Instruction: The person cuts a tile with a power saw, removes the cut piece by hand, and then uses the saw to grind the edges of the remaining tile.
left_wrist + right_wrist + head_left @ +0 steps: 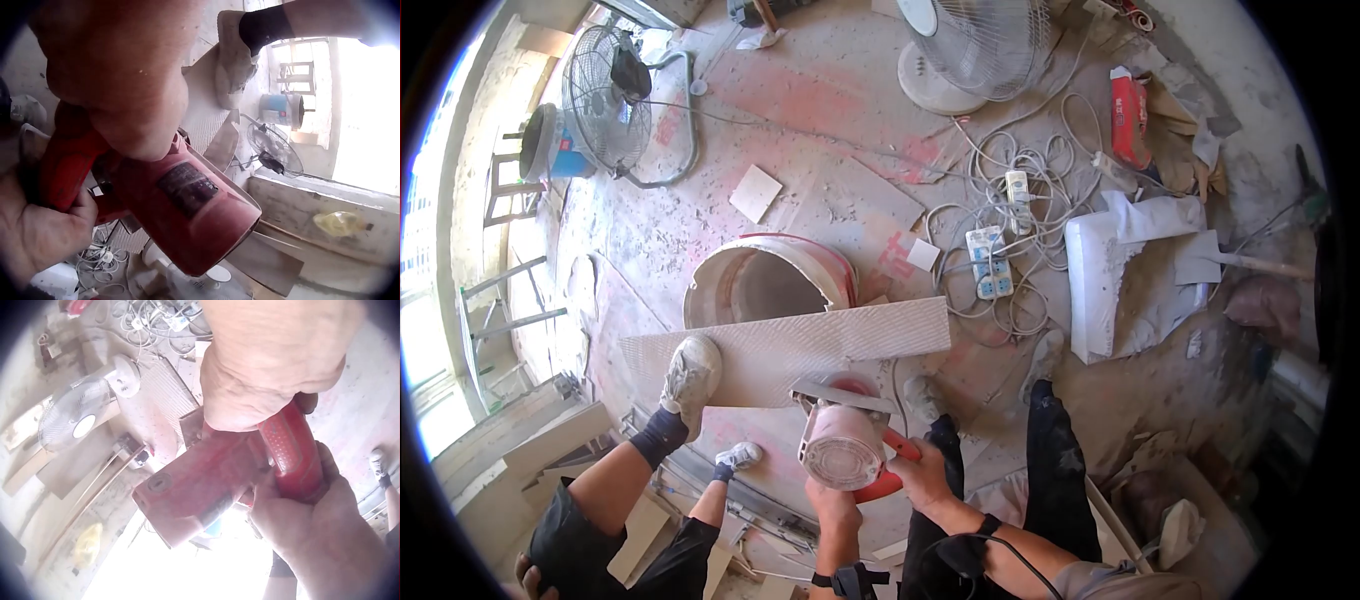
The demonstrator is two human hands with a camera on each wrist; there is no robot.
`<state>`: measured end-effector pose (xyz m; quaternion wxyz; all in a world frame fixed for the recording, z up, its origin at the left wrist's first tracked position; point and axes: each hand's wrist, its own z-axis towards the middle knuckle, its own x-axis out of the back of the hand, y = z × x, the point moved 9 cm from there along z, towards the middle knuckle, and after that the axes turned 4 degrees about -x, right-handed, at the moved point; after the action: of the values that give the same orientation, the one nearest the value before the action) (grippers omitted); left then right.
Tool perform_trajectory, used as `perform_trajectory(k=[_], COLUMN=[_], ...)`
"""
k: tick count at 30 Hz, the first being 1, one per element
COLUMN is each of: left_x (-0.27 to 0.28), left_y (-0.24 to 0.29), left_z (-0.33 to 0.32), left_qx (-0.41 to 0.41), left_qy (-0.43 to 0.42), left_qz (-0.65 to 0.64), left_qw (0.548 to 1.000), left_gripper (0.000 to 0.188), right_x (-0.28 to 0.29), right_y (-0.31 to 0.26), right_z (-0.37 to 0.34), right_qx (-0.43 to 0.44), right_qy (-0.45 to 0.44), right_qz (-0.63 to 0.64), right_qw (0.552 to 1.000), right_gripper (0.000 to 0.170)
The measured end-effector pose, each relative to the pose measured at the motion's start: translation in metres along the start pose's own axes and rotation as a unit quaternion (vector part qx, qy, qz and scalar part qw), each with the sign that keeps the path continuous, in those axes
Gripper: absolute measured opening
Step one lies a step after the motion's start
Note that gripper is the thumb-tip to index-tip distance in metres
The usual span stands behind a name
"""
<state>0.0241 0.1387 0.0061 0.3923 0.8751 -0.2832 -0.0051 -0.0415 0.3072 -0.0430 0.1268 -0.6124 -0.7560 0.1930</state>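
At lower centre: left hand (836, 505) and right hand (924, 474), both gripping 1 red power saw (842, 450), its body just forward of the grip, at the near edge of 1 textured panel (800, 345); on dusty floor (780, 100), 1 wire fan (630, 75), 1 bucket (772, 285), 1 white fan (980, 45), 2 power strips (990, 262).

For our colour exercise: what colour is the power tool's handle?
Red; the handle shows best in the right wrist view.

We wore blk trousers (1057, 460), dusty grey shoes (925, 400) & a greyish R sleeve (1105, 582), plus a blk band (988, 524), rounded blk unit (963, 554) & thin blk cable (1026, 562) nr R wrist, blk strapped device (855, 579) at L.
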Motion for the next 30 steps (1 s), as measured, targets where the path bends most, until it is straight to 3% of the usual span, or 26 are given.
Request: perform_trajectory(k=[8,22,30], left_x=[-0.004,-0.007,-0.004], left_y=[-0.008,0.005,-0.003], left_z=[-0.018,-0.002,-0.006], left_qx=[-0.039,-0.058,-0.043], left_qy=[0.013,-0.014,0.012], left_qz=[0.026,0.048,0.02], left_qw=[0.999,0.997,0.999], left_gripper=[0.034,0.031,0.035], right_x=[0.012,0.004,0.007], right_y=[0.02,-0.005,-0.005], right_z=[0.002,0.005,0.003], right_qx=[0.006,0.005,-0.005], right_qy=[-0.031,-0.026,-0.016], right_qz=[0.03,0.058,-0.006], right_qw=[0.999,0.998,1.0], right_gripper=[0.02,0.018,0.016])
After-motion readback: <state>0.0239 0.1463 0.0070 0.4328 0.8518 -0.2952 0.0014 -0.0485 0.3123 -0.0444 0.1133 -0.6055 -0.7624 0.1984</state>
